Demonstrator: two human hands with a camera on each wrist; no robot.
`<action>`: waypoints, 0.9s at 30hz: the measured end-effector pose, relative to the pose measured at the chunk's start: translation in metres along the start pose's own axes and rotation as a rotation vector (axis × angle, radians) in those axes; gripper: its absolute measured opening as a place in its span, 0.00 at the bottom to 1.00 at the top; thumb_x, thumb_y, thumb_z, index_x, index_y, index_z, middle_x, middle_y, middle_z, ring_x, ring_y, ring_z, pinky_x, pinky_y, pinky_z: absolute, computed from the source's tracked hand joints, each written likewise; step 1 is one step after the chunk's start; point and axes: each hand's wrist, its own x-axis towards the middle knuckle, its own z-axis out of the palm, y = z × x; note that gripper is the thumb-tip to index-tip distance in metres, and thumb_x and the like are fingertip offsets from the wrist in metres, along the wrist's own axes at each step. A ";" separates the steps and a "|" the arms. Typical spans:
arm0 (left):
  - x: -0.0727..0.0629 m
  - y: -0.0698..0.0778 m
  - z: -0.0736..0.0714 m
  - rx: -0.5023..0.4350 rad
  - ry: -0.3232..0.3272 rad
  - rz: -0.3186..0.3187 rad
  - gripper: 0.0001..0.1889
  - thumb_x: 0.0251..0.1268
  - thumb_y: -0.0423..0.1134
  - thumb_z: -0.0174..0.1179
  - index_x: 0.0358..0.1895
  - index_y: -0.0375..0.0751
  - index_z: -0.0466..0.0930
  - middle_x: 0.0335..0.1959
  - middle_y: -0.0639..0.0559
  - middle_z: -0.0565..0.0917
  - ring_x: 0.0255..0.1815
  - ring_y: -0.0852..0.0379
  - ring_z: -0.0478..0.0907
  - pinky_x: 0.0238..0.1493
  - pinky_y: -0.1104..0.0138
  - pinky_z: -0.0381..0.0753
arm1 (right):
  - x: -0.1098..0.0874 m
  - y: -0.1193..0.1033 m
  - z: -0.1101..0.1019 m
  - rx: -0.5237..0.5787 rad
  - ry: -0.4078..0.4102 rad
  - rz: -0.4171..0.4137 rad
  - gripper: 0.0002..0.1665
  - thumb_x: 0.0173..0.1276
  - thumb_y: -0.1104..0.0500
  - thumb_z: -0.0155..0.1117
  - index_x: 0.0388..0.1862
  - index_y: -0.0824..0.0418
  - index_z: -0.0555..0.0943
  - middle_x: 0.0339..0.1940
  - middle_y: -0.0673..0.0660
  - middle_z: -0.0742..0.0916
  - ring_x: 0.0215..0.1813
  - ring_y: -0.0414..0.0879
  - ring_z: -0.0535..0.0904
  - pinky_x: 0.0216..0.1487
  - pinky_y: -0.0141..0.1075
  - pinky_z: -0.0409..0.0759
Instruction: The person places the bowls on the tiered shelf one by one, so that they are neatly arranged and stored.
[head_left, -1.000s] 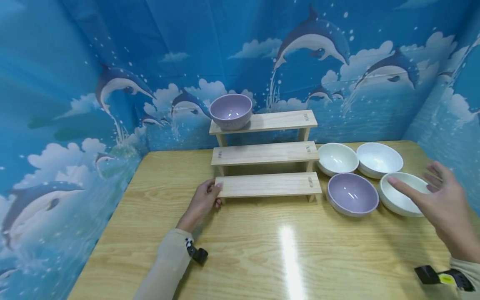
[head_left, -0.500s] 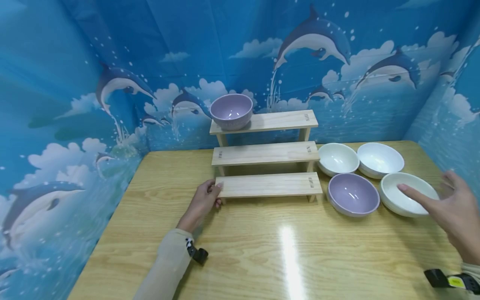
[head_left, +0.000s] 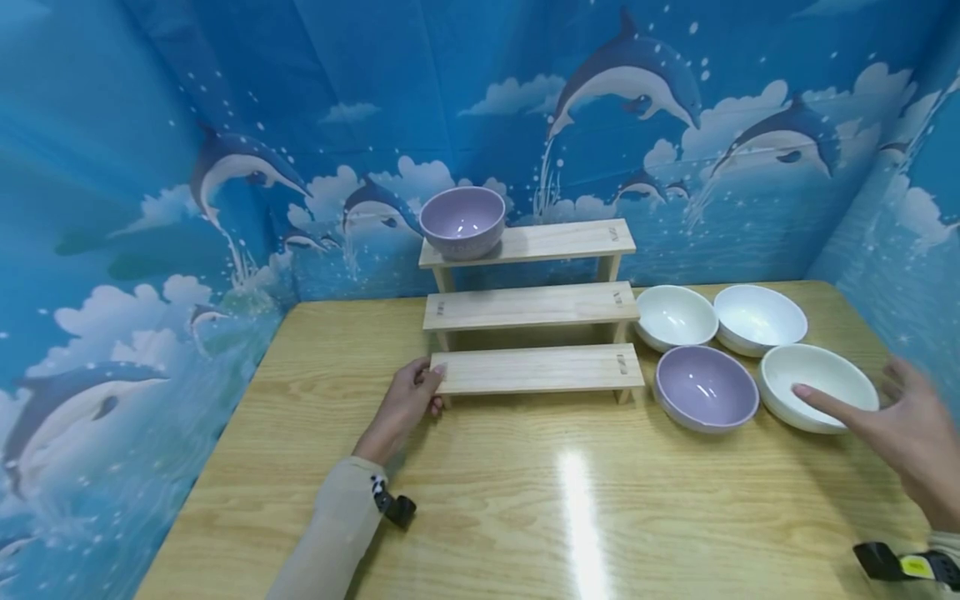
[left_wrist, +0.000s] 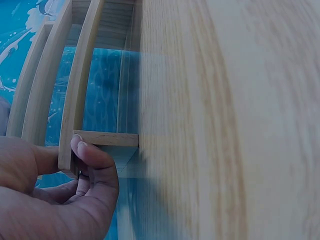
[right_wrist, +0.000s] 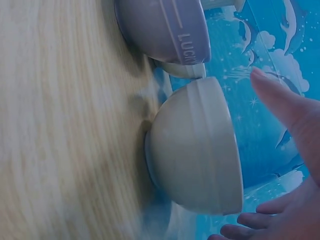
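My left hand (head_left: pixel 403 407) grips the left end of the lowest step of a three-tier wooden stand (head_left: pixel 532 371). In the left wrist view, its curled fingers (left_wrist: pixel 97 162) close around the board's end by the leg. My right hand (head_left: pixel 903 433) is spread beside and over the front right white bowl (head_left: pixel 795 367), its thumb overlapping the bowl's inside. From the right wrist, the white bowl (right_wrist: pixel 195 145) sits upright on the table between thumb and fingers, with a gap showing at the thumb. A purple bowl (head_left: pixel 705 390) stands just left of it.
Another purple bowl (head_left: pixel 462 237) sits on the left of the top step. Two more white bowls, one behind the purple bowl (head_left: pixel 675 321) and one farther right (head_left: pixel 759 321), stand close together right of the stand. A blue dolphin-print curtain (head_left: pixel 480 100) surrounds the wooden table (head_left: pixel 480 500).
My right hand has shifted right and lower at the front white bowl, its thumb coming down over the bowl's inside. My left hand has stayed on the stand.
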 end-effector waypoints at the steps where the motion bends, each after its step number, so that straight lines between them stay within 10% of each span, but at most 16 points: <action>1: 0.000 0.000 0.000 0.000 0.001 -0.001 0.24 0.83 0.47 0.49 0.73 0.40 0.65 0.44 0.43 0.77 0.33 0.56 0.77 0.33 0.65 0.80 | 0.001 0.001 0.000 -0.002 -0.009 0.006 0.72 0.66 0.44 0.72 0.81 0.66 0.28 0.79 0.77 0.39 0.77 0.77 0.36 0.67 0.75 0.51; 4: 0.000 -0.001 0.000 0.002 0.001 0.002 0.24 0.83 0.47 0.49 0.74 0.40 0.65 0.44 0.43 0.77 0.33 0.55 0.77 0.33 0.65 0.80 | 0.002 0.002 0.001 -0.007 -0.029 0.013 0.72 0.67 0.43 0.72 0.80 0.67 0.27 0.78 0.79 0.38 0.76 0.79 0.36 0.64 0.76 0.53; 8: 0.000 0.000 -0.001 0.006 0.000 0.005 0.25 0.83 0.47 0.49 0.74 0.40 0.65 0.44 0.43 0.77 0.33 0.55 0.77 0.33 0.65 0.80 | 0.004 0.002 0.003 -0.048 -0.016 -0.018 0.62 0.63 0.44 0.76 0.77 0.75 0.48 0.69 0.85 0.60 0.62 0.74 0.66 0.45 0.46 0.81; 11: 0.000 0.000 0.000 0.006 0.002 0.002 0.25 0.82 0.47 0.49 0.74 0.40 0.65 0.44 0.43 0.77 0.33 0.55 0.77 0.33 0.65 0.80 | 0.005 0.004 0.004 -0.083 -0.001 -0.042 0.50 0.60 0.45 0.78 0.62 0.75 0.60 0.53 0.74 0.71 0.43 0.60 0.68 0.25 0.29 0.67; 27: 0.001 0.000 0.000 0.000 0.004 0.000 0.24 0.82 0.47 0.50 0.72 0.40 0.67 0.42 0.44 0.76 0.33 0.56 0.76 0.32 0.66 0.80 | 0.007 0.009 0.011 -0.077 -0.016 -0.045 0.56 0.60 0.47 0.78 0.66 0.80 0.54 0.55 0.78 0.68 0.48 0.66 0.67 0.27 0.25 0.65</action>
